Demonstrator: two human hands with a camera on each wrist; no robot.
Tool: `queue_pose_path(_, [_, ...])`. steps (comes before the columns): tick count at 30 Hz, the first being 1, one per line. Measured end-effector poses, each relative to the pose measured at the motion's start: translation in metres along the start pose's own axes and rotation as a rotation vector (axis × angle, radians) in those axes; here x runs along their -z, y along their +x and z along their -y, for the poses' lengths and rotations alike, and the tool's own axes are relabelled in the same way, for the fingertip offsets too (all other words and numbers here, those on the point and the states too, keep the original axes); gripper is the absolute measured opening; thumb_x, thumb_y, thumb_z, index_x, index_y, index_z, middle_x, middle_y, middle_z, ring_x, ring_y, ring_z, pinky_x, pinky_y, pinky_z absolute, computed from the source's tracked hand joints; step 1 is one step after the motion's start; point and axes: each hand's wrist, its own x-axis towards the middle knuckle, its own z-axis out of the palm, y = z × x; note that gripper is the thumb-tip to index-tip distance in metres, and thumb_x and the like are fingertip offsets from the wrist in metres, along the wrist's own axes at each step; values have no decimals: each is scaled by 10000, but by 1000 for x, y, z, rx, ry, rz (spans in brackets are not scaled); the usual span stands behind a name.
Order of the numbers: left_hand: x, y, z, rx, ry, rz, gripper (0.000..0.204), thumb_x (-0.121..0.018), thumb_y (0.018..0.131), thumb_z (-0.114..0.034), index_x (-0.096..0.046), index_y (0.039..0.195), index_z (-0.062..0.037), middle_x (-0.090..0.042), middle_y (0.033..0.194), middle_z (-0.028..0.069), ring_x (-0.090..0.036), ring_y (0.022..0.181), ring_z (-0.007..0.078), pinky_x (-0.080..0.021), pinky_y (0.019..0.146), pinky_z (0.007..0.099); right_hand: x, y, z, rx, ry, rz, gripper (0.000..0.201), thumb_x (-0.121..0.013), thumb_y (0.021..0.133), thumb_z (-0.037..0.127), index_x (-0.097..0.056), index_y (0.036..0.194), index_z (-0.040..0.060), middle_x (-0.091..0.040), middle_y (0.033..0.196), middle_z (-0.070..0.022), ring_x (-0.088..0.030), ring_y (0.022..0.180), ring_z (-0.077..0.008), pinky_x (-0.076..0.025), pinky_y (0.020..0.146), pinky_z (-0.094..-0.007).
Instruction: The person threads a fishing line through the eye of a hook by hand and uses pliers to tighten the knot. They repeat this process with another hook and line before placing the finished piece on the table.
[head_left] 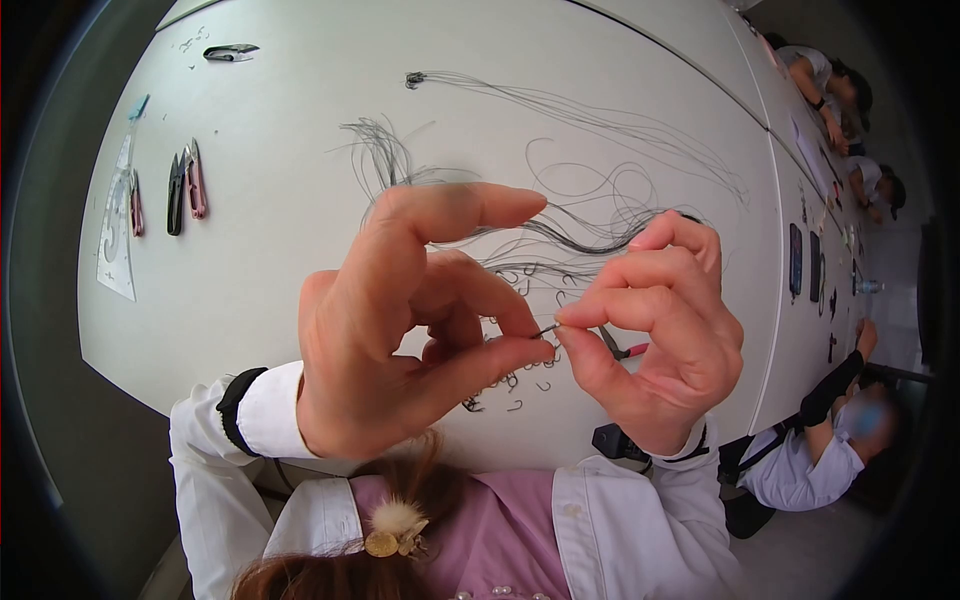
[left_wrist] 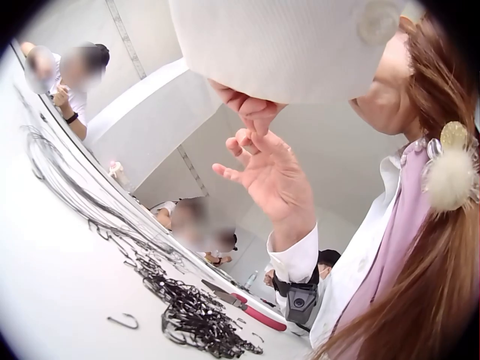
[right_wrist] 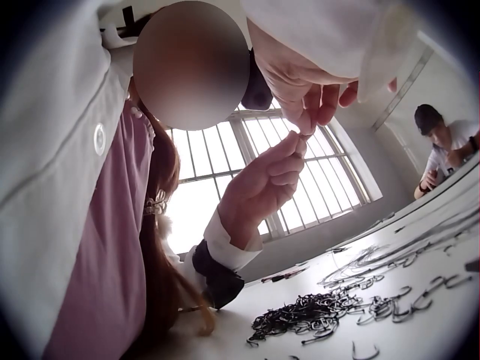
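My left hand (head_left: 375, 320) pinches a small dark fish hook (head_left: 545, 331) between thumb and index finger, its other fingers spread above. Only a short bit of the hook shows; the rest is hidden in the fingers. From the other side my right hand (head_left: 660, 330) pinches the hook's end with thumb and index fingertips, the remaining fingers bent. Both hands are raised over the table, fingertips meeting in the right wrist view. Beneath them lies a heap of dark fish hooks (right_wrist: 300, 316), with a loose hook (left_wrist: 124, 322) to one side. Behind the hands runs a bundle of fishing line (head_left: 570, 240).
Red-handled pliers (left_wrist: 259, 315) lie beside the heap. A second line bundle (head_left: 560, 100) stretches across the back of the white table (head_left: 270, 130). Thread snips (head_left: 196, 180) and a clear set square (head_left: 117, 225) lie at the left. Other people sit at the right.
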Motion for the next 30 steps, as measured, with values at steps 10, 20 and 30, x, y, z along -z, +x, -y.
queue_pose_path(10, [1, 7, -1, 239, -290, 31, 696, -749, 683, 51, -332, 1240, 31, -625, 709, 77, -594, 582, 81, -435, 516, 168, 1, 0, 0, 22, -4, 22, 213, -686, 510, -18, -652, 700, 73, -570, 725, -14, -426, 776, -240, -370, 718, -365])
queue_pose_path(20, [2, 6, -2, 215, -250, 31, 690, -737, 693, 63, -319, 1240, 23, -624, 722, 86, -596, 592, 87, -449, 526, 176, -1, -1, 0, 26, -27, 5, 215, -691, 503, -15, -650, 695, 71, -566, 721, -13, -428, 768, -238, -374, 719, -373])
queue_pose_path(30, [0, -1, 9, -370, 240, 23, 677, -687, 689, 151, -316, 1242, 29, -638, 756, 149, -638, 611, 164, -501, 483, 218, 1, 1, -1, -3, 60, 36, 179, -724, 549, 11, -654, 708, 52, -575, 725, -39, -450, 749, -237, -374, 725, -370])
